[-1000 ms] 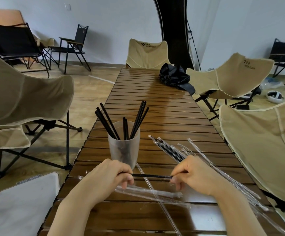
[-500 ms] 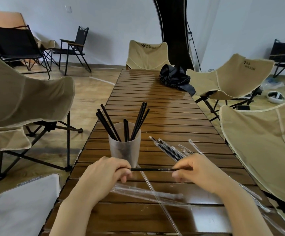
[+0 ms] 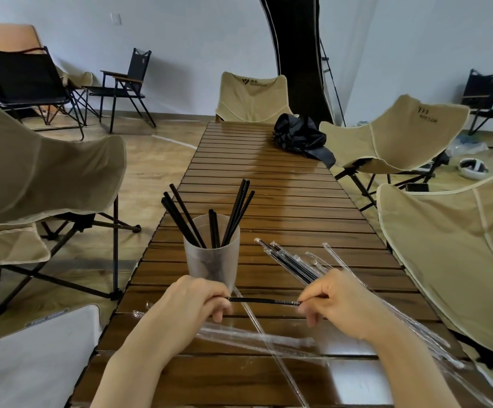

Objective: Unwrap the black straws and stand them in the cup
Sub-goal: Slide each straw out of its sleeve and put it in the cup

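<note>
Hands meet low over the table [image 3: 268, 172]: left hand [image 3: 193, 301] pinches one end of a black straw [image 3: 264, 301], right hand [image 3: 336, 298] pinches the other, fingers curled. The straw lies left-to-right between them. The cup [image 3: 212, 260] stands just beyond the left hand, the nearer one. Wrapped straws [image 3: 292, 263] fan out far-right.
</note>
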`<move>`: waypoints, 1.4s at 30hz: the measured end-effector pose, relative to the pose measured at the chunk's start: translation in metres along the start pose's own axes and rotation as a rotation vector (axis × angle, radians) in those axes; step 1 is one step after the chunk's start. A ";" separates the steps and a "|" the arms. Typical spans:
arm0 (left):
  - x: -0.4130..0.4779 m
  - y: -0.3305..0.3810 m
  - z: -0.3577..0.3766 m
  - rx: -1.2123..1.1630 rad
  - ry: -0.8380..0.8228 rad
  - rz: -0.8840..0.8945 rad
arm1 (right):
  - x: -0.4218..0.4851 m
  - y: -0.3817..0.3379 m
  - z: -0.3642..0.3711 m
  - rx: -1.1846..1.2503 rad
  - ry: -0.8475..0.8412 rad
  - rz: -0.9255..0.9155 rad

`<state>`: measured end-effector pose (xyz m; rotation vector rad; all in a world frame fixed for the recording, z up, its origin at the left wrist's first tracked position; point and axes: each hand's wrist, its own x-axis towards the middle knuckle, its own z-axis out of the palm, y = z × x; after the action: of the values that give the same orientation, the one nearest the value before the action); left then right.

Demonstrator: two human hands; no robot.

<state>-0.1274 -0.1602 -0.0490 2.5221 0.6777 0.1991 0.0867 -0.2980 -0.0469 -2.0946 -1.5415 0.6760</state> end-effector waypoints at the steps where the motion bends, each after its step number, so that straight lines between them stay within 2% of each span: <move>1: 0.002 0.003 -0.002 -0.001 -0.032 -0.009 | 0.001 -0.001 0.001 -0.003 0.008 0.000; 3: 0.004 0.008 -0.002 0.007 -0.109 -0.040 | 0.002 -0.003 0.004 -0.012 0.009 0.001; 8: 0.005 0.008 0.000 0.040 -0.133 -0.075 | 0.004 -0.009 0.010 -0.036 -0.017 0.000; 15: -0.010 -0.011 0.001 -0.063 0.064 -0.083 | 0.003 -0.011 0.003 0.084 -0.029 -0.006; 26: -0.011 -0.016 0.000 -0.058 0.041 -0.021 | 0.003 -0.006 0.002 0.029 0.025 -0.010; 32: -0.009 -0.011 0.001 -0.048 0.081 -0.008 | 0.004 -0.011 0.009 0.021 0.025 -0.006; 39: -0.006 -0.008 0.011 -0.062 -0.054 -0.047 | 0.005 -0.020 0.005 0.059 0.050 -0.022; 42: -0.008 -0.011 0.009 -0.102 -0.029 -0.069 | 0.001 -0.019 0.000 0.059 0.014 -0.007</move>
<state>-0.1366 -0.1604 -0.0627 2.3958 0.7227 0.1683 0.0727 -0.2914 -0.0354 -2.0455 -1.5033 0.6946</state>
